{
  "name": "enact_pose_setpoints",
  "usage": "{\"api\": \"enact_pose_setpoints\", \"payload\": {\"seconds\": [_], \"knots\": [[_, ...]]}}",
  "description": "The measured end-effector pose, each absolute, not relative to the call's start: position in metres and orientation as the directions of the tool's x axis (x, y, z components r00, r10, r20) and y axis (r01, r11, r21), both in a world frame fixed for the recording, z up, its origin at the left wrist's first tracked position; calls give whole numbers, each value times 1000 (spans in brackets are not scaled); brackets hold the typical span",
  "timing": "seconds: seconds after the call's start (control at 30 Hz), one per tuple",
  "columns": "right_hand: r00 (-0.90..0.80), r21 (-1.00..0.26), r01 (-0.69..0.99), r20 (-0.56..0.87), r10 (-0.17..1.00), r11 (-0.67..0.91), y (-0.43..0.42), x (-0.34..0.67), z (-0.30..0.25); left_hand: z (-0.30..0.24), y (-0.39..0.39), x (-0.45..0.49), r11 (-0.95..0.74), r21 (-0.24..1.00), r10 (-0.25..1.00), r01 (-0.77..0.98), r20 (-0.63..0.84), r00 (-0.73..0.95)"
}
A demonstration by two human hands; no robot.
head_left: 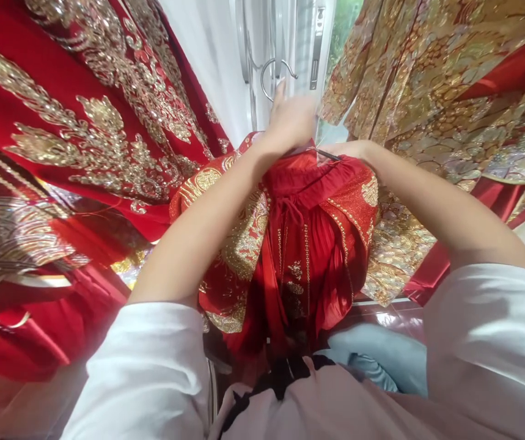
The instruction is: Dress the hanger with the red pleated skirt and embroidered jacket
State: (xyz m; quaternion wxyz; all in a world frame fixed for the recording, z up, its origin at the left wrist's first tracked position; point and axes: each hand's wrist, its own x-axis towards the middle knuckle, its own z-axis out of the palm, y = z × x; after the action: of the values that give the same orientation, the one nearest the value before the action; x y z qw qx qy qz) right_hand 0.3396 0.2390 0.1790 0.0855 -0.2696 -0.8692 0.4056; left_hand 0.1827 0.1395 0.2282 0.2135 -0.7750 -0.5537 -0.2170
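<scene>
In front of me a red garment [307, 244] with gold embroidery and a pleated skirt part hangs gathered, its tie knotted below the waistband [308, 183]. Above it is the round metal hook [263, 82] of a hanger, close to the door handle. My left hand [293, 119] is at the garment's top, one digit stretched up by the hook; its other fingers are smeared by motion. My right hand [351, 150] grips the garment's upper right edge beside a dark thin bar [329, 154], most of its fingers hidden behind the cloth.
Red gowns [101, 122] with gold beading hang on the left. Gold patterned garments [427, 110] with red satin parts hang on the right. A white door [296, 36] with a long handle [242, 43] and a lock plate [318, 49] stands ahead.
</scene>
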Motion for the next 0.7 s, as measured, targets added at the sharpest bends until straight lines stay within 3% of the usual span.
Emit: {"api": "enact_pose_setpoints", "payload": {"seconds": [0.07, 0.13, 0.17, 0.23, 0.3, 0.37, 0.43, 0.53, 0.63, 0.7], "knots": [[-746, -693, 471, 19, 666, 547, 233, 336, 181, 226, 145, 184, -310, -104, 750, 945, 583, 311], [-542, -594, 553, 275, 794, 584, 221, 338, 195, 225, 156, 187, -354, -115, 707, 928, 616, 346], [-428, -519, 600, 434, 793, 609, 214, 340, 205, 224, 163, 190, -377, -110, 682, 920, 639, 356], [-302, -341, 681, 676, 673, 648, 201, 349, 225, 224, 178, 196, -414, -74, 655, 907, 668, 353], [-311, -217, 705, 761, 569, 675, 195, 359, 235, 224, 192, 200, -450, -4, 658, 893, 675, 334], [-345, -291, 629, 727, 594, 721, 198, 368, 228, 224, 201, 200, -505, 67, 678, 860, 647, 348], [-402, -516, 419, 632, 662, 747, 206, 373, 205, 224, 206, 196, -556, 110, 684, 824, 623, 379], [-542, -801, 177, 406, 736, 572, 218, 373, 164, 222, 207, 189, -566, 140, 679, 813, 638, 363], [-514, -856, 260, 268, 815, 446, 219, 374, 151, 221, 204, 185, -532, 169, 687, 830, 659, 306], [-384, -832, 312, 331, 862, 459, 219, 383, 166, 222, 201, 185, -531, 189, 693, 826, 658, 294]]}}
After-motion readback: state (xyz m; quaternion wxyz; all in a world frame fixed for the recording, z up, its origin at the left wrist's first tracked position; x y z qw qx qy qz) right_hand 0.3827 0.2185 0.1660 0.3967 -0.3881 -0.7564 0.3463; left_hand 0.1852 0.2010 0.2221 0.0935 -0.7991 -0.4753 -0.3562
